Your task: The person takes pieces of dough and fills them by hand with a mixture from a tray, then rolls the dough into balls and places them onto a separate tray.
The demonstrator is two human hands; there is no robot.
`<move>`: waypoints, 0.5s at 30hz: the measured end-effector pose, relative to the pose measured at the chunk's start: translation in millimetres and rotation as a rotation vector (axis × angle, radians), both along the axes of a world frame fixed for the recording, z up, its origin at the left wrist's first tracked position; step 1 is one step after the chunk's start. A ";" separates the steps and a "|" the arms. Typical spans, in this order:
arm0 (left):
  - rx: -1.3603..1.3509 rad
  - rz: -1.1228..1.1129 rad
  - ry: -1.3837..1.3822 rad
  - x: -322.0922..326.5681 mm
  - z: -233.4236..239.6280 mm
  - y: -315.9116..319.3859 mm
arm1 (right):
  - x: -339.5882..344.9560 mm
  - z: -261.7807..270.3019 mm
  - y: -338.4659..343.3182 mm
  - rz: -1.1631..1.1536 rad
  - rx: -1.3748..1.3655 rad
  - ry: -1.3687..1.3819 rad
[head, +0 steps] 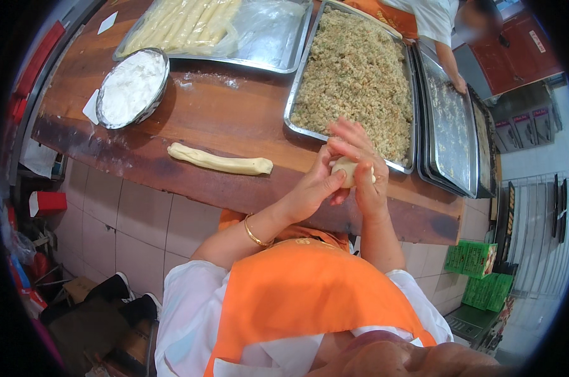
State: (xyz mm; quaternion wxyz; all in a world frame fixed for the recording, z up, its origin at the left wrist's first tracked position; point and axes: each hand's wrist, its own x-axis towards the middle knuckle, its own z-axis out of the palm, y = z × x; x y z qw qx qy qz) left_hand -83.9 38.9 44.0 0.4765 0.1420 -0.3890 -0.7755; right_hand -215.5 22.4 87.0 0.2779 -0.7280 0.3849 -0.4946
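Note:
Between my two hands, above the near edge of the wooden table, is a small ball of pale dough [345, 170]. My left hand [323, 181] holds it from the left, the thumb pressed on its front. Around its right side curves my right hand [365, 165], with the fingers raised over the near end of a metal tray [290, 102] full of crumbly filling [355, 77]. A short rope of dough [221, 161] lies on the table to the left of my hands.
A bowl of white flour [131, 89] stands at the left, below a tray [265, 66] of dough ropes under plastic film. Stacked metal trays [447, 127] rest at the right, touched by a co-worker's hand [459, 86]. Another person's legs [119, 297] show at the lower left.

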 end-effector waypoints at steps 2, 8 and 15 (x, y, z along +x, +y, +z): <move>-0.077 0.005 -0.060 4.1 -4.2 -1.5 | 25.6 7.0 4.2 -0.108 -0.048 -0.106; -0.121 0.060 -0.061 -2.2 -26.6 -3.3 | -4.9 -1.6 3.3 0.102 0.018 0.183; -0.185 0.073 -0.085 2.8 -8.6 2.0 | 28.2 -3.8 7.9 -0.148 -0.079 -0.159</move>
